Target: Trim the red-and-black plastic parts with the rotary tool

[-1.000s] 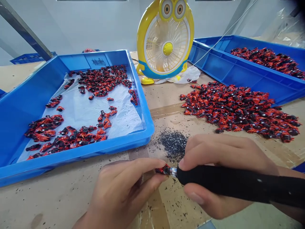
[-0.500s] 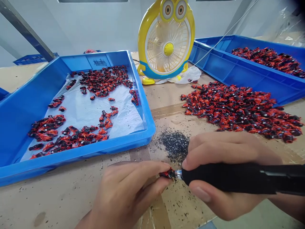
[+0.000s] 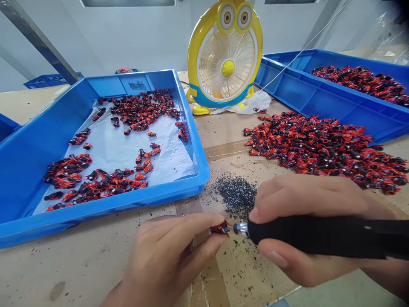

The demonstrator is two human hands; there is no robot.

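Between the thumb and fingers of my left hand (image 3: 179,251) is a small red-and-black part (image 3: 220,228), lying sideways with one end facing right. My right hand (image 3: 306,230) wraps round a black electric screwdriver (image 3: 300,236), held level. Its silver tip (image 3: 242,229) points left, and a thin bit reaches the near end of the part; whether the bit is inside it I cannot tell. Behind my hands, a heap of black shavings (image 3: 236,192) lies on the brown tabletop (image 3: 105,264).
A blue tray (image 3: 204,170) on the left holds many similar parts on white sheeting. To the right lies a big pile of parts (image 3: 319,145), with a blue bin (image 3: 335,102) behind it. A yellow fan (image 3: 227,68) stands at the back.
The screwdriver has drawn back a little to the right from the part, so the thin bit now shows between them. My left hand keeps its pinch. The whole view has shifted slightly.
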